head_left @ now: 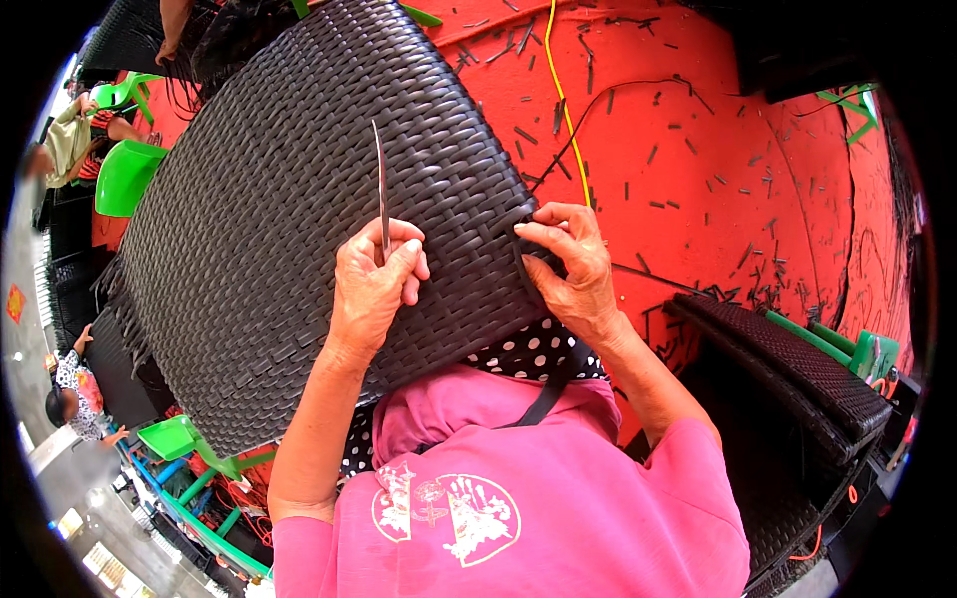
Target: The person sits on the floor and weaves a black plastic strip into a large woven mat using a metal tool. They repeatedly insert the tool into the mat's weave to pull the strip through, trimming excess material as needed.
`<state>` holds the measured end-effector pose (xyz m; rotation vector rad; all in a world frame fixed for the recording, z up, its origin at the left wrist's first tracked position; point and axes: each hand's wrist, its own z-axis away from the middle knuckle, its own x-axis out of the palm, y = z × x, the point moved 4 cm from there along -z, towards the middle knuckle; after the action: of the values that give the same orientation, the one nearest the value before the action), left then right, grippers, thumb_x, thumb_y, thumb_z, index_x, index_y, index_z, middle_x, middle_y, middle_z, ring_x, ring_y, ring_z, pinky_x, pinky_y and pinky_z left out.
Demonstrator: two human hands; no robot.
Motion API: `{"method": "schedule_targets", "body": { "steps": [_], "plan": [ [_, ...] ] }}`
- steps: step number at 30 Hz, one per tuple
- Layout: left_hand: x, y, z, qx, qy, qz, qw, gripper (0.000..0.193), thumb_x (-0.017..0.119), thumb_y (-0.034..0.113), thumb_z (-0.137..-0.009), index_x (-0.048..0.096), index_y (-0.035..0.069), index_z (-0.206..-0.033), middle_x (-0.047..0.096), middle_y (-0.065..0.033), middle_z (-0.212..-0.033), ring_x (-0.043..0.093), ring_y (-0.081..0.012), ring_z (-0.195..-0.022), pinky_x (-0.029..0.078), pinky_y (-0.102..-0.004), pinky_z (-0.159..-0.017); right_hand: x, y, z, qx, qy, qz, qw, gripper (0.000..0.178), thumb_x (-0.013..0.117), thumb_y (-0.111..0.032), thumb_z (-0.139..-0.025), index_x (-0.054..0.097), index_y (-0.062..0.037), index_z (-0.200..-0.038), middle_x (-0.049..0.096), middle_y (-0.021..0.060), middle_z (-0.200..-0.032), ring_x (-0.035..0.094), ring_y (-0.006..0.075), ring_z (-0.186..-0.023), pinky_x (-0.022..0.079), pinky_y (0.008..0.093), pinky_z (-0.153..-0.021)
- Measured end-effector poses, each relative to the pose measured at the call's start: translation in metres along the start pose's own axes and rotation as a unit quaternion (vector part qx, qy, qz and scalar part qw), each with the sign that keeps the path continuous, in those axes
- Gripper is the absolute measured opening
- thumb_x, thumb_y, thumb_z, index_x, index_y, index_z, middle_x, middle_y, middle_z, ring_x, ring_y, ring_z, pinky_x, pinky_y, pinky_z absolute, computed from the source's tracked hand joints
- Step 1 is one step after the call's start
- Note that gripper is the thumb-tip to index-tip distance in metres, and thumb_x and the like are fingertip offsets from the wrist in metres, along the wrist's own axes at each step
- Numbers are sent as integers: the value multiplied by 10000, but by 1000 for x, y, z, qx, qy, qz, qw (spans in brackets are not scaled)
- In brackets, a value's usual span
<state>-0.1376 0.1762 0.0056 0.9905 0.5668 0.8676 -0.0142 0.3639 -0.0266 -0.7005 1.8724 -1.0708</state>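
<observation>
A large panel of black woven plastic strips lies tilted across my lap. My left hand is closed around a thin, slightly curved metal tool with a pointed tip. The tool points away from me over the weave, and its lower end is hidden in my fingers. At the panel's right edge, my right hand has its thumb and index finger bent against the border near the corner. Whether a loose strip lies between those fingertips is hard to see.
Short black offcuts litter the red floor, crossed by a yellow cable. Another dark woven piece stands at right. Green chairs and other people are at left; someone's hand shows at the top.
</observation>
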Motion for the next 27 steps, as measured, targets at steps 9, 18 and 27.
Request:
{"method": "schedule_targets", "body": {
  "steps": [9, 18, 27],
  "plan": [
    [47, 16, -11, -4, -98, -72, 993, 187, 563, 49, -927, 598, -33, -1091, 585, -18, -682, 480, -37, -495, 381, -171, -458, 0, -7, 7, -106, 21, 99, 989, 418, 679, 54, -679, 673, -99, -1068, 595, 134, -1065, 564, 332, -961, 491, 400, -807],
    [76, 27, -34, -40, -122, -173, 976, 149, 605, 62, -899, 595, -12, -1028, 554, 8, -616, 449, -35, -449, 356, -190, -417, -4, 26, 18, 185, 52, -186, 964, 414, 683, -86, -847, 544, -26, -1232, 598, 142, -1188, 596, 239, -1072, 480, 341, -905],
    [83, 30, -41, 57, -116, -322, 938, 112, 684, 19, -832, 581, 22, -874, 522, 39, -628, 474, -32, -544, 379, -205, -484, 8, 25, 19, 194, -96, -166, 962, 775, 644, -410, -866, 326, -2, -1443, 394, 231, -1424, 354, 360, -1343, 271, 433, -1123]
  ]
}}
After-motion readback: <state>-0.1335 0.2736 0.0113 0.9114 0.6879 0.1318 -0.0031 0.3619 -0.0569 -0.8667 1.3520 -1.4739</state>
